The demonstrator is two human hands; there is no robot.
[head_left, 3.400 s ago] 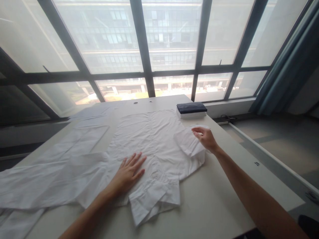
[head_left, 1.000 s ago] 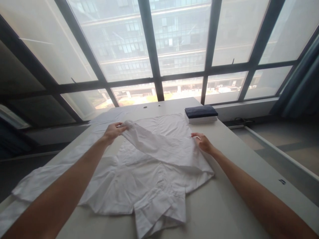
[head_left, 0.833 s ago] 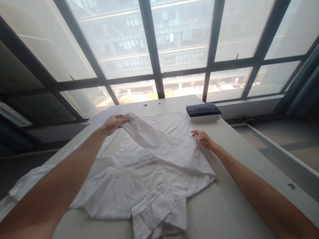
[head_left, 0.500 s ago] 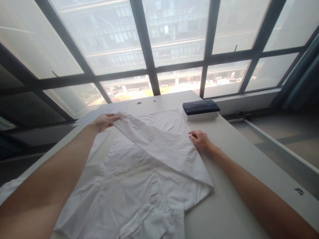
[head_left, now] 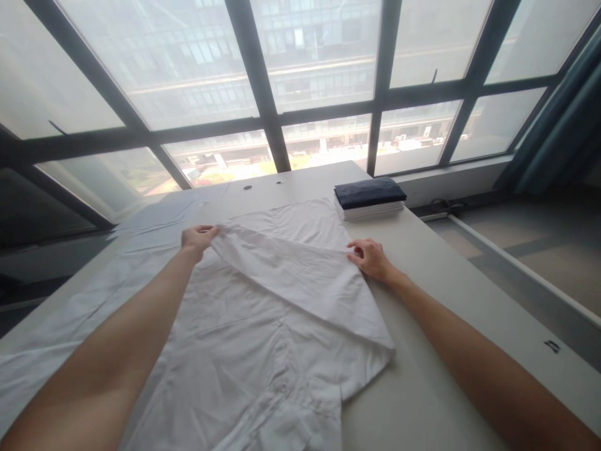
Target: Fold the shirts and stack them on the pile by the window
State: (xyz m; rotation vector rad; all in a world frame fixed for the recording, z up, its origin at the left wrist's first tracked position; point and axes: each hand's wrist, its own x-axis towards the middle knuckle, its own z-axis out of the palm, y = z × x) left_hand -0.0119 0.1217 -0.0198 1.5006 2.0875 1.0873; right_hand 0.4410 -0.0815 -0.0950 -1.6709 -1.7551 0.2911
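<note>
A white shirt (head_left: 225, 357) lies spread on the white table in front of me, its button placket and collar toward me. One sleeve (head_left: 286, 269) is folded across the body from the right, making a slanting layer. My left hand (head_left: 200, 239) is closed in a pinch on the sleeve's far left end, at the upper left of the shirt. At the shirt's right edge is my right hand (head_left: 370, 258), touching the fold. Its thumb and forefinger are curved and a little apart. The other fingers are curled and partly hidden.
A folded dark navy cloth (head_left: 370, 191) rests on a stack of folded white cloths (head_left: 373, 211) at the table's (head_left: 422, 326) right. More white fabric (head_left: 89, 313) lies on the left. Large windows (head_left: 323, 56) stand beyond the table, a blue curtain (head_left: 539, 144) at far right.
The left hand has lowered slightly with the sleeve end, and the sleeve lies flatter over the shirt. Right thumb and forefinger look further apart. The view has shifted, showing more fabric at left.
</note>
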